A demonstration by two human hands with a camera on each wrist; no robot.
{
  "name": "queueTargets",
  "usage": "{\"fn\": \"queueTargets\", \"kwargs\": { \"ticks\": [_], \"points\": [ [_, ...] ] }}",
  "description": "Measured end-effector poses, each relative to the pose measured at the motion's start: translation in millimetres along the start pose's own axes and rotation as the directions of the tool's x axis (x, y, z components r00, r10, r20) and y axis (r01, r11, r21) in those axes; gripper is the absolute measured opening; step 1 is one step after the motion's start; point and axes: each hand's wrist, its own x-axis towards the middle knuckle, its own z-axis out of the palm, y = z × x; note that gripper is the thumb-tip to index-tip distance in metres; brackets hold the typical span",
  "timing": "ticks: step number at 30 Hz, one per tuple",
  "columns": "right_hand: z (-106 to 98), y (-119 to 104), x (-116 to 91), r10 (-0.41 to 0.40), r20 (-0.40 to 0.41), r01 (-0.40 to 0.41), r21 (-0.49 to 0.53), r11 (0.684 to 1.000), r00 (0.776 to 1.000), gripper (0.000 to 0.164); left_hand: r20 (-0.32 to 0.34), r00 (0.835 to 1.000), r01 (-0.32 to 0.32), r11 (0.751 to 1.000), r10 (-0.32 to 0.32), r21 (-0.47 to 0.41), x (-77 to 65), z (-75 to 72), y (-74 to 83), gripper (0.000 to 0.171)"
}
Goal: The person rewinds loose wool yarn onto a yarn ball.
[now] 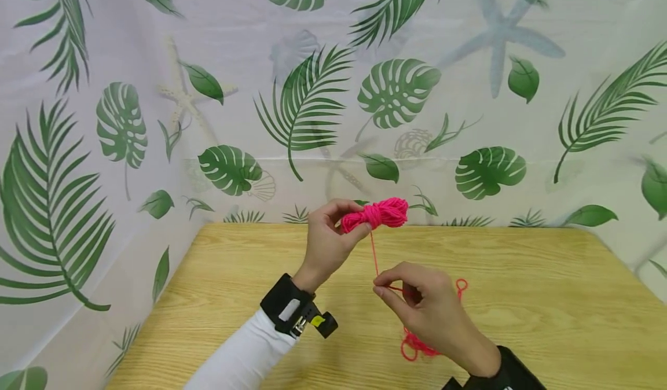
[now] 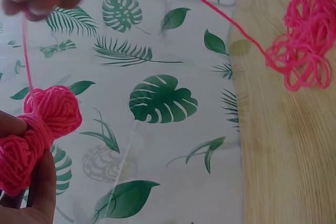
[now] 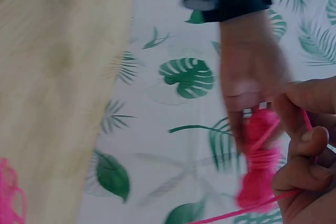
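In the head view my left hand (image 1: 329,242) holds a bright pink yarn bundle (image 1: 388,212) up above the table's far edge, thumb and fingers around one side of it. Wraps cinch the bundle at its middle, giving it a bow shape, as the left wrist view shows. A taut strand (image 1: 374,254) runs down from it to my right hand (image 1: 432,306), which pinches it between thumb and forefinger. From there the yarn passes through the curled fingers, and in the left wrist view it trails to a loose yarn pile (image 2: 307,35) on the table.
The wood-grain table (image 1: 250,274) spreads below both hands. A leaf-printed cloth (image 1: 333,118) hangs behind and beside it. In the head view my right hand partly hides the loose yarn. A wrist camera (image 1: 324,324) sticks out from the left wrist strap.
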Motion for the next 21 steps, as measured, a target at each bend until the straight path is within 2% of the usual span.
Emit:
{"fn": "queueTargets", "kwargs": {
  "ticks": [2, 3, 6, 9, 10, 12, 16, 21],
  "points": [
    [-6, -9, 5, -0.031, 0.008, 0.031, -0.012, 0.999, 0.999, 0.029, 0.016, 1.000, 0.005, 0.999, -0.006, 0.050, -1.6, -2.0, -5.3, 0.024],
    [-9, -13, 8, -0.043, 0.010, 0.043, -0.020, 0.999, 0.999, 0.021, 0.026, 1.000, 0.007, 0.997, -0.009, 0.072, -2.9, -2.9, -8.0, 0.024],
    [-20, -18, 21, -0.091, -0.011, 0.090, -0.047, 0.995, 0.996, 0.025, 0.070, 0.997, 0.013, 0.993, -0.021, 0.119, -8.9, -4.8, -14.6, 0.023],
    [-31, -15, 39, -0.150, -0.048, 0.146, -0.071, 0.987, 0.987, 0.029, 0.126, 0.991, 0.024, 0.990, -0.041, 0.136, -17.8, -5.9, -17.8, 0.022],
    [-35, -13, 45, -0.162, -0.060, 0.157, -0.078, 0.984, 0.985, 0.037, 0.146, 0.988, 0.028, 0.990, -0.048, 0.136, -21.1, -6.2, -17.8, 0.022],
    [-42, -6, 58, -0.174, -0.075, 0.167, -0.095, 0.981, 0.982, 0.034, 0.184, 0.981, 0.039, 0.989, -0.066, 0.144, -28.1, -7.1, -16.8, 0.021],
    [-51, 13, 79, -0.117, -0.054, 0.108, -0.152, 0.983, 0.992, 0.023, 0.243, 0.966, 0.058, 0.989, -0.091, 0.139, -42.7, -9.7, -10.6, 0.021],
    [-47, 46, 87, 0.004, -0.004, -0.004, -0.168, 0.986, 1.000, 0.014, 0.322, 0.940, 0.110, 0.994, -0.111, 0.019, -58.5, -11.1, 5.1, 0.022]
  ]
}}
